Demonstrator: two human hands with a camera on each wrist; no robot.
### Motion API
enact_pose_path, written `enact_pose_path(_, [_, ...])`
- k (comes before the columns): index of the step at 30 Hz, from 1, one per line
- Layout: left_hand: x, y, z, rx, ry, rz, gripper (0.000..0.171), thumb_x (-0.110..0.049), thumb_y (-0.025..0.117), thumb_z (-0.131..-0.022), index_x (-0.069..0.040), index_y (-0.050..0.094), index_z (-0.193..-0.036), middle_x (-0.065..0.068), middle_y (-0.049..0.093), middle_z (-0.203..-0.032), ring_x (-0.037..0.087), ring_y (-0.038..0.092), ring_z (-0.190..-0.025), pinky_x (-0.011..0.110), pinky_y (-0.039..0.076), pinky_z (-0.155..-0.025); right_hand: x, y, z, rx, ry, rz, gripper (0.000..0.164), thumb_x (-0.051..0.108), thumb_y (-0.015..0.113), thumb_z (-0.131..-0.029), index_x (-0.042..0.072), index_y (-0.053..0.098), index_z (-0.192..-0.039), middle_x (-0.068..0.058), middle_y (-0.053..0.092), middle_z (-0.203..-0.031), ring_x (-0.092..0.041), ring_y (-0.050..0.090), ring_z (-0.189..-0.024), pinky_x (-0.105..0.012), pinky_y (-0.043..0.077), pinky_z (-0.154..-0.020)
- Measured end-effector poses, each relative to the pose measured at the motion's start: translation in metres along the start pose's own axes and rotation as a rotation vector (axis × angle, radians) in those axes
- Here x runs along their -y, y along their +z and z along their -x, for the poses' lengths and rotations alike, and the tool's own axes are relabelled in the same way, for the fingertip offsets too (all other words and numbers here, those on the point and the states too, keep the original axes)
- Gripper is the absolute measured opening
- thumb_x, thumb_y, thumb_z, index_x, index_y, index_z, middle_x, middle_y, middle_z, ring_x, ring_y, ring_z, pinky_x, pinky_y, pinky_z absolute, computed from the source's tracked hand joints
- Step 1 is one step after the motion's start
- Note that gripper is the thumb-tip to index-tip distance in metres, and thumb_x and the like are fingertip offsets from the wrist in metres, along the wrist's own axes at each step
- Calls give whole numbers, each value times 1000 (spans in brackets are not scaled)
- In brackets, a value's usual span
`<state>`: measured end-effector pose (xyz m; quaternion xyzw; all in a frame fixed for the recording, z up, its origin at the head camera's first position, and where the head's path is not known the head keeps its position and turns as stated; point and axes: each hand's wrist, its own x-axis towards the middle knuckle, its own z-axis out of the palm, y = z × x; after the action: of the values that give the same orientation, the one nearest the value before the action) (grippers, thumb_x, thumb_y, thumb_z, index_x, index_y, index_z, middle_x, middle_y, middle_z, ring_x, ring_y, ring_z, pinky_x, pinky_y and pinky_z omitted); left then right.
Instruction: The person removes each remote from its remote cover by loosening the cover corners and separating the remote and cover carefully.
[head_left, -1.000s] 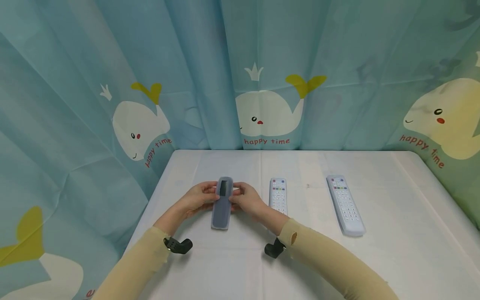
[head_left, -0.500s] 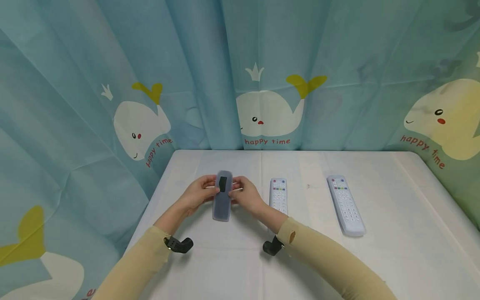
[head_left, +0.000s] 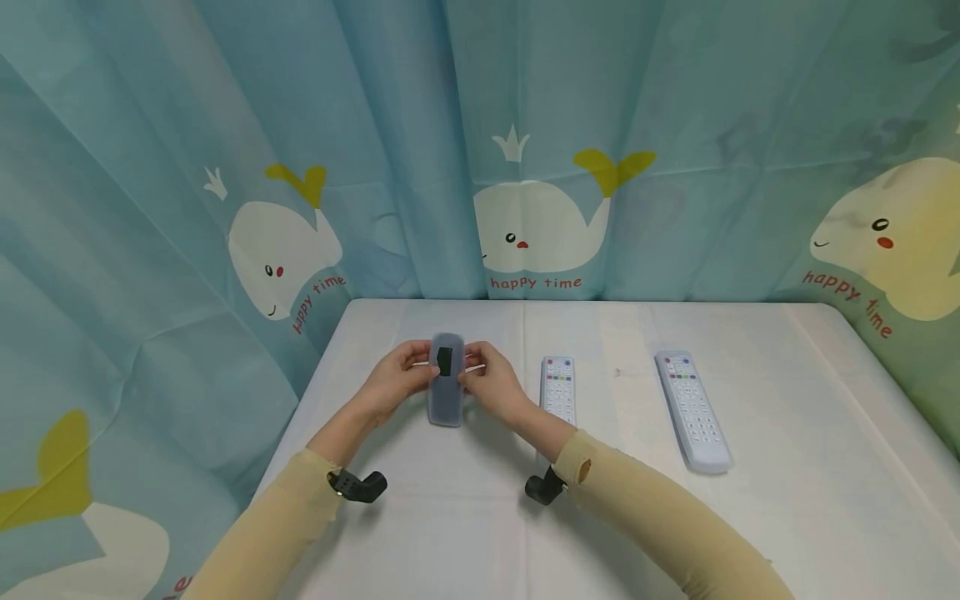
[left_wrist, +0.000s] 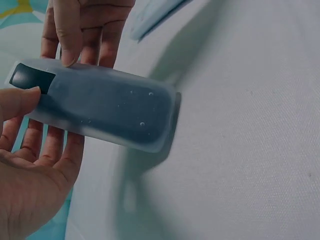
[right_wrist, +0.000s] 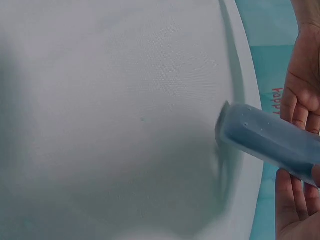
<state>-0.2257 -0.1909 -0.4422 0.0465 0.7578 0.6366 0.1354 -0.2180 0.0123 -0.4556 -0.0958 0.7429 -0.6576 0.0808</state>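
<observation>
A dark remote control in a frosted translucent cover [head_left: 447,405] is held between both hands over the left part of the table. Its button side is hidden; the side in view has a dark rectangular opening [left_wrist: 31,77] near the far end. My left hand [head_left: 390,385] grips the left edge, thumb on top by the opening and fingers beneath. On the opposite edge, my right hand [head_left: 495,387] pinches with its thumb over the cover and fingers under it. The remote's near end slants down close to the table; whether it touches, I cannot tell.
A white remote [head_left: 558,388] with coloured buttons lies just right of my right forearm, partly covered by it. Farther right, a second white remote [head_left: 693,412] lies at a slant. The white table [head_left: 615,533] ends at a blue whale-print curtain [head_left: 420,167].
Both hands have carried the covered remote a little away from me, toward the table's far edge. The grip stays alike, and the left thumb now lies at the dark opening. The white remotes stay put.
</observation>
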Motion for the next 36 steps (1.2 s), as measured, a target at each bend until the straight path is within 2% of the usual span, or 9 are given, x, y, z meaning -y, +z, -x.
enact_pose_path(9, [4,1,-1,5,15,1,50,-9,65,-100,-1,45,-145,20,53,-140,32,55,-126,50,47,-105,0,-2,1,-1,-38,76,36,-4,64,-96,-1,56,-131,-15,62,-116,-25,66,-99,-34,58,-81])
enact_pose_path(13, [5,1,-1,2,19,-14,49,-11,66,-100,-3,45,-144,19,54,-140,32,55,-127,50,47,-106,0,-4,-1,-22,-66,125,34,5,68,-97,2,58,-130,-11,64,-116,-24,65,-101,-35,57,-83])
enact_pose_path(19, [5,1,-1,9,31,-21,49,-13,67,-100,-3,46,-143,18,54,-140,32,55,-127,50,45,-107,6,-6,-4,-73,-135,160,42,18,70,-99,11,56,-137,-5,64,-119,-21,62,-106,-36,56,-86])
enact_pose_path(26, [2,1,-1,12,78,-22,48,-15,68,-100,0,47,-139,20,55,-138,31,56,-124,50,47,-106,13,-5,-6,-99,-230,229,33,19,71,-99,11,61,-130,-4,65,-118,-18,64,-105,-33,54,-91])
enact_pose_path(36, [2,2,-3,20,134,-20,51,-11,67,-100,0,46,-145,20,56,-136,28,57,-121,38,51,-98,16,-3,-8,-120,-244,264,32,20,74,-97,10,63,-126,-3,66,-114,-16,65,-100,-31,55,-86])
